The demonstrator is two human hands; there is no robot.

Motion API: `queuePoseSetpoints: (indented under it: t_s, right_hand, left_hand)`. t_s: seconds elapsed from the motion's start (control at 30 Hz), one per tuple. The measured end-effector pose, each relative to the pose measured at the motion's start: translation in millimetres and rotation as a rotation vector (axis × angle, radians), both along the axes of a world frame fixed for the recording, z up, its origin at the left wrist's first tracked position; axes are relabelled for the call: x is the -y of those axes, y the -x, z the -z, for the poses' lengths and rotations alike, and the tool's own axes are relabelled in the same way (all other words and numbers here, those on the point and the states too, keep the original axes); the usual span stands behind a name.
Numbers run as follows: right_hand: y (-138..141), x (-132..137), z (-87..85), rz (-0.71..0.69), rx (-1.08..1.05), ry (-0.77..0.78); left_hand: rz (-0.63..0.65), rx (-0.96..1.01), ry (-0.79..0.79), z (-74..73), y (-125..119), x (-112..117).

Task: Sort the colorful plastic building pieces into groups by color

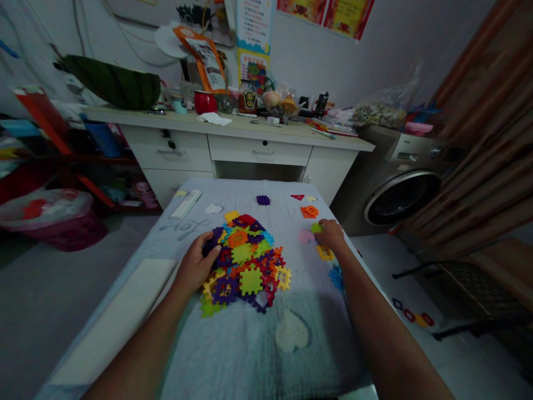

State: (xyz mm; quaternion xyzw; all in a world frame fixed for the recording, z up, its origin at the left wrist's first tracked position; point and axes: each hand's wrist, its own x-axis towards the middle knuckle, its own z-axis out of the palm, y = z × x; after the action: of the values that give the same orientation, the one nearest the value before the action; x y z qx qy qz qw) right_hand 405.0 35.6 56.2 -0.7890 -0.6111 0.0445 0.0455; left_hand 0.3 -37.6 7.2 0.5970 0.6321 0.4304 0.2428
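A heap of interlocking plastic tiles (239, 261) in several colours lies mid-table on a pale blue cloth. At its left edge, my left hand (195, 265) has thumb and fingers curved around a purple tile (211, 242). My right hand (332, 236) pinches a lime green tile (316, 228) low over the right side of the cloth. Close to that hand are a pink tile (306, 236), a yellow tile (325, 253) and blue tiles (336, 276). Farther back lie an orange tile (310, 211), a red triangular piece (297, 196) and purple tiles (263, 200).
A white strip-shaped box (186, 205) rests at the table's back left. Behind stands a white desk (258, 149) bearing a watermelon half (114, 83), jars and papers. A washing machine (387, 178) is at right. Several tiles (409, 315) lie on the floor near a black-legged rack (466, 294).
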Motion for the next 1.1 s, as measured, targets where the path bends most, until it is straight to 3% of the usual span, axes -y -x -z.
queuePoseSetpoints:
  t_s: [0.33,0.47,0.57,0.67,0.73,0.9,1.1]
  right_hand:
    - [14,5,-6.8,-0.02,-0.034,0.024]
    - [20,10,-14.6,0.002,-0.039,-0.051]
    - [42,25,-18.6,-0.198,-0.182,-0.105]
    - [72,44,-16.4,-0.569,-0.427,-0.019]
    - [90,55,-13.1,-0.688,-0.525,0.042]
    - [102,62,-11.2,-0.606,-0.647,0.045]
    - [72,44,-17.4,-0.562,-0.92,0.044]
  left_hand:
    - [0.0,0.017,-0.008,-2.8,-2,0]
    - [0.008,0.015,-0.019,-1.3,-2,1]
    - [-0.009,-0.014,-0.063,0.2,-2,0]
    - [-0.039,-0.057,-0.123,1.1,-2,0]
    - [-0.048,-0.071,-0.132,1.2,-1,0]
    - [-0.037,-0.059,-0.104,-0.4,-1,1]
    - [-0.039,-0.05,-0.09,-2.6,-2,2]
